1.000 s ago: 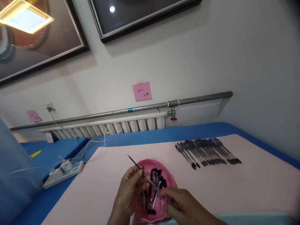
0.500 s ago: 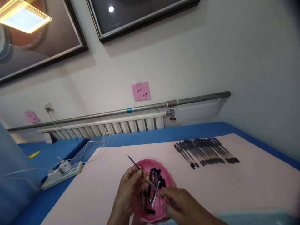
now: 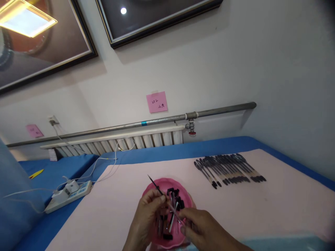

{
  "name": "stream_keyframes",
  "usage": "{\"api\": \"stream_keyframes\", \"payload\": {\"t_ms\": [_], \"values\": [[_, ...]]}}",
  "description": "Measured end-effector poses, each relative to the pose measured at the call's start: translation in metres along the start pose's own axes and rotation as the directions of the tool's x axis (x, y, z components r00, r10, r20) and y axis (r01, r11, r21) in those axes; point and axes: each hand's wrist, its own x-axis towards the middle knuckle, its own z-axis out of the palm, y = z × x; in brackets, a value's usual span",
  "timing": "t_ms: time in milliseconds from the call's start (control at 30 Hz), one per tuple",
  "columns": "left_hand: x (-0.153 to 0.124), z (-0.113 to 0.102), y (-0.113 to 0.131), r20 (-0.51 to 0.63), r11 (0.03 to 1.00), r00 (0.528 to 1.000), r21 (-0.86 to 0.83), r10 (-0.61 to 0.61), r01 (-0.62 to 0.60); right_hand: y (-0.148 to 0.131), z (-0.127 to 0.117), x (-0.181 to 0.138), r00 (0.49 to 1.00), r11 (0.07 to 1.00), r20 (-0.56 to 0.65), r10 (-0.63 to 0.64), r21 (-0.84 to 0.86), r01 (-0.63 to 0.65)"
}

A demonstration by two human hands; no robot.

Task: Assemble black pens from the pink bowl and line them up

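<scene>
My left hand (image 3: pixel 147 215) pinches a dark pen refill (image 3: pixel 155 183), its thin tip pointing up and to the left. My right hand (image 3: pixel 202 226) grips a clear pen barrel (image 3: pixel 175 211), which slants up towards the left fingers. Refill and barrel lie nearly in one line, and the left fingers cover the place where they meet. Below both hands is a pink bowl (image 3: pixel 188 198) with a wavy rim. In it lie black pen caps (image 3: pixel 179 203) and several clear pen parts (image 3: pixel 172 221); my hands hide some of them.
A row of black-capped pens (image 3: pixel 227 169) lies on the pink sheet (image 3: pixel 110 202) to the right. At the left a power strip (image 3: pixel 69 197) holds plugs and white cables. A radiator (image 3: pixel 149 137) and a pipe (image 3: pixel 222 111) run along the wall behind. Light-blue cloth (image 3: pixel 282 244) lies at the front edge.
My left hand, with the refill, has shifted slightly right and down, closer to my right hand. Less of the clear barrel shows between the hands.
</scene>
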Motion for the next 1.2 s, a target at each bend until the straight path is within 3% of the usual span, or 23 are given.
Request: {"api": "stream_keyframes", "payload": {"t_ms": [100, 267, 367, 467, 600, 733, 800, 900, 967, 1067, 1133, 1200], "values": [[-0.002, 0.003, 0.001, 0.039, 0.999, 0.999, 0.037, -0.007, 0.006, 0.002, 0.001, 0.0, 1.0, 1.0, -0.002, 0.001, -0.009, -0.001], [0.001, -0.002, 0.004, -0.133, 0.992, 0.983, 0.008, 0.128, -0.128, 0.002, 0.001, 0.001, 1.0, 1.0, 0.012, -0.001, -0.029, 0.001], [0.003, -0.004, 0.003, -0.175, 0.984, 0.968, 0.034, 0.18, -0.176, 0.002, 0.001, 0.0, 0.999, 0.997, 0.004, -0.038, -0.063, 0.038], [0.0, -0.002, 0.001, -0.116, 0.977, 0.977, 0.144, 0.177, -0.16, 0.001, 0.001, 0.0, 0.998, 0.996, -0.003, -0.059, -0.067, 0.059], [-0.006, 0.003, 0.004, 0.041, 0.933, 0.997, 0.351, 0.066, -0.077, -0.001, -0.005, 0.002, 0.997, 0.999, -0.064, -0.052, -0.018, 0.051], [-0.003, -0.002, 0.003, -0.016, 0.934, 0.995, 0.347, 0.094, -0.082, -0.002, -0.018, 0.006, 0.989, 0.994, -0.145, -0.012, 0.107, 0.028], [0.001, -0.006, -0.002, -0.014, 0.901, 0.993, 0.422, 0.117, -0.101, -0.002, -0.024, 0.008, 0.982, 0.984, -0.184, 0.038, 0.177, -0.005], [0.005, -0.009, -0.013, 0.096, 0.697, 0.981, 0.692, 0.167, -0.186, 0.0, -0.031, 0.008, 0.968, 0.97, -0.224, 0.113, 0.237, -0.058], [0.007, -0.006, -0.02, 0.217, 0.458, 0.955, 0.841, 0.202, -0.288, 0.001, -0.033, 0.008, 0.963, 0.962, -0.232, 0.135, 0.264, -0.072], [0.008, 0.0, -0.027, 0.368, 0.15, 0.915, 0.907, 0.168, -0.392, 0.001, -0.033, 0.008, 0.965, 0.957, -0.222, 0.14, 0.281, -0.074], [0.009, 0.002, -0.03, 0.386, 0.064, 0.913, 0.916, 0.131, -0.396, 0.001, -0.033, 0.008, 0.966, 0.957, -0.219, 0.14, 0.281, -0.075], [0.01, 0.001, -0.029, 0.374, 0.043, 0.92, 0.924, 0.114, -0.381, 0.001, -0.033, 0.008, 0.964, 0.955, -0.224, 0.142, 0.286, -0.074]]}}
